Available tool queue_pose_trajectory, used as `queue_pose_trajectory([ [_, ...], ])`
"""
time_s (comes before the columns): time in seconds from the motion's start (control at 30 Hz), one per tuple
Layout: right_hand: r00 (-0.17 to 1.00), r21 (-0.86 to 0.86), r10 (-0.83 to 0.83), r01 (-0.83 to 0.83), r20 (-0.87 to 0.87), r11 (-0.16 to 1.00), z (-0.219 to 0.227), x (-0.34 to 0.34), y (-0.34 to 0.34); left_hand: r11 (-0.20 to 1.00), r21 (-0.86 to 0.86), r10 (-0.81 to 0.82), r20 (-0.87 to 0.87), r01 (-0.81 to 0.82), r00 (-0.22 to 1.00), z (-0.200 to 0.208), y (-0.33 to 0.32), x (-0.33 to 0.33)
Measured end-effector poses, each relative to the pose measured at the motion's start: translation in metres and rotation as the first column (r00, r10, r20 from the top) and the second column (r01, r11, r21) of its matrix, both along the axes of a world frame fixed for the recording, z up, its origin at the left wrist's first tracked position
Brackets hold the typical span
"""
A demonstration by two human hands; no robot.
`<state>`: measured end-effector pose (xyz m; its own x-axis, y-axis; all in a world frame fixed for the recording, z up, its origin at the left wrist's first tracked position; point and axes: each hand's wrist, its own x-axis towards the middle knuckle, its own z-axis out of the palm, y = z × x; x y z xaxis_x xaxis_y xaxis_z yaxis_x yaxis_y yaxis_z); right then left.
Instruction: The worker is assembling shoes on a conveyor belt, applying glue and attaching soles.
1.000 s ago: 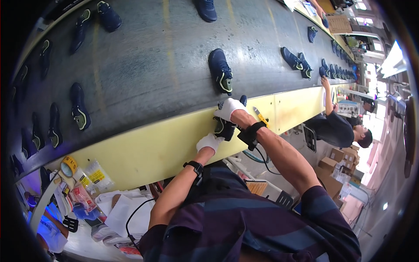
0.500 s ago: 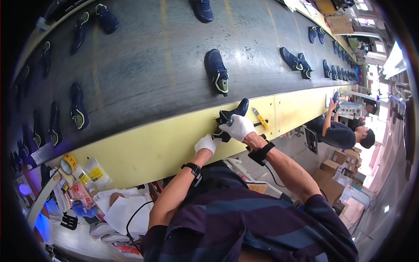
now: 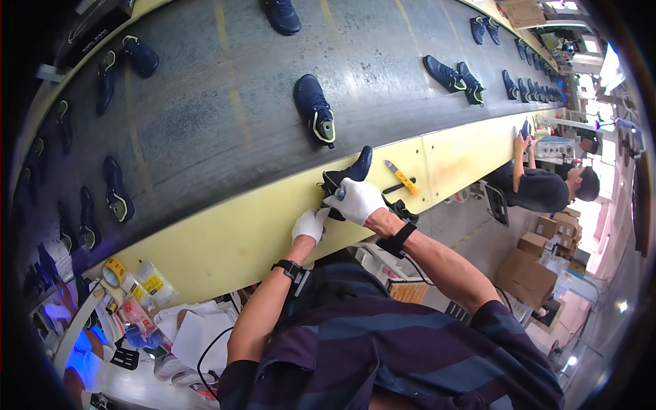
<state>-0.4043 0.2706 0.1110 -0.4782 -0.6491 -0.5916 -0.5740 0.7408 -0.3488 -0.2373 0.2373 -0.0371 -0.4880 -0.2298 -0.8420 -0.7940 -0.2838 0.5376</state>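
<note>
A dark navy shoe [image 3: 358, 168] is held over the yellow ledge in front of me, its toe pointing away and to the right. My left hand [image 3: 311, 225], in a white glove, is closed at the near end of the shoe. My right hand [image 3: 360, 201], gloved too, is closed over the shoe's opening. A small dark rounded piece shows by its thumb, but I cannot make out what it is. Right of the shoe, a yellow-handled cutter knife [image 3: 403, 179] lies on the ledge. A slim black tool [image 3: 395, 188] lies beside it, partly behind my right hand.
Beyond the yellow ledge [image 3: 225, 239] runs a dark conveyor belt [image 3: 198, 109] carrying several navy shoes [image 3: 313, 108]. A tape roll [image 3: 113, 271] and plastic packets [image 3: 156, 281] lie at the left end. Another person [image 3: 547, 184] works farther right, near cardboard boxes [image 3: 525, 273].
The whole view has shifted, so the belt shoes and ledge sit farther left. The held shoe's toe points more steeply away. Both hands stay on the shoe.
</note>
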Motion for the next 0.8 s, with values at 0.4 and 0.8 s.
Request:
queue_pose_trajectory([
  [0.4, 0.987, -0.095, -0.086, 0.099, 0.133, 0.991, -0.001, -0.019, 0.057, 0.997, -0.066, -0.031, 0.006, 0.032, 0.999, 0.006, 0.003, -0.008],
  [0.8, 0.981, -0.223, -0.119, 0.151, 0.151, 0.963, -0.007, -0.033, 0.088, 1.0, 0.011, 0.023, 0.007, -0.023, 1.0, 0.012, 0.004, -0.017],
])
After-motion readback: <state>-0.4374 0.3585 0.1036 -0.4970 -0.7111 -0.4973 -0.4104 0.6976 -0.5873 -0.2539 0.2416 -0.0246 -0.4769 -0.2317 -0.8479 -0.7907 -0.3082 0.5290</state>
